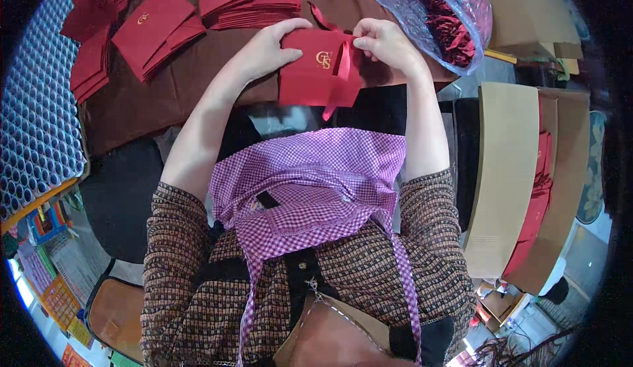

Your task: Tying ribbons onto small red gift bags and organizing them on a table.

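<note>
A flat red paper envelope (310,80) with a gold monogram is held up at the near edge of the brown-covered table. My left hand (277,47) grips its upper left corner, the thumb on the front and the fingers at the top edge. With pinched fingers, my right hand (382,43) holds its upper right corner; whether ribbon is also in that pinch I cannot tell. A shiny red ribbon (344,60) runs down over the envelope's front. One end hangs below the lower edge, and another piece sticks up beyond the top.
Stacks of red envelopes (257,1) lie at the back, with more (158,31) to the left. A clear bluish plastic bag (412,4) of red ribbon-like pieces sits back right. Right of me stands an opened cardboard box (508,163) with red paper pieces (537,202) inside.
</note>
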`<action>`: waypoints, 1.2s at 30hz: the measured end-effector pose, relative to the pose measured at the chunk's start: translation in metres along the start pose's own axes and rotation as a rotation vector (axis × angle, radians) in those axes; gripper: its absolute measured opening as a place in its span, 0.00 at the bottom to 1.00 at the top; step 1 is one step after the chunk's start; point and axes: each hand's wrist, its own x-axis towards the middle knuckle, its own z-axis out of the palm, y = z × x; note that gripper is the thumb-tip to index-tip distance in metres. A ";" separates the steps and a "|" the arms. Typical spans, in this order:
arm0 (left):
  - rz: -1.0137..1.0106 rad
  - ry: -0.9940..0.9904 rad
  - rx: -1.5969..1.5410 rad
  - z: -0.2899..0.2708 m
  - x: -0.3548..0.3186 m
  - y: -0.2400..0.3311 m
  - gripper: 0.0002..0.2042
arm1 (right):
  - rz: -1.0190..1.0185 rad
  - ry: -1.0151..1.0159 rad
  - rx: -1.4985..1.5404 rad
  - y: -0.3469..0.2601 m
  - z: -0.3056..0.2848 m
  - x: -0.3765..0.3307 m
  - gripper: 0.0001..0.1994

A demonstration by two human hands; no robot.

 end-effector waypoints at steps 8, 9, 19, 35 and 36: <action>-0.112 0.077 0.111 -0.001 0.001 0.000 0.17 | -0.197 0.694 -0.039 -0.013 0.055 -0.064 0.10; -0.109 0.094 0.062 -0.002 0.001 -0.001 0.17 | -0.149 0.704 -0.022 -0.007 0.072 -0.078 0.11; -0.083 0.080 -0.001 -0.004 0.003 -0.005 0.16 | -0.023 0.716 0.343 0.093 0.181 -0.089 0.11; -0.120 0.060 0.059 -0.003 -0.005 -0.001 0.17 | -0.533 0.187 1.417 -0.020 0.032 -0.121 0.06; -0.115 0.062 0.048 -0.002 -0.005 -0.001 0.17 | -0.532 0.208 1.481 -0.030 0.029 -0.115 0.07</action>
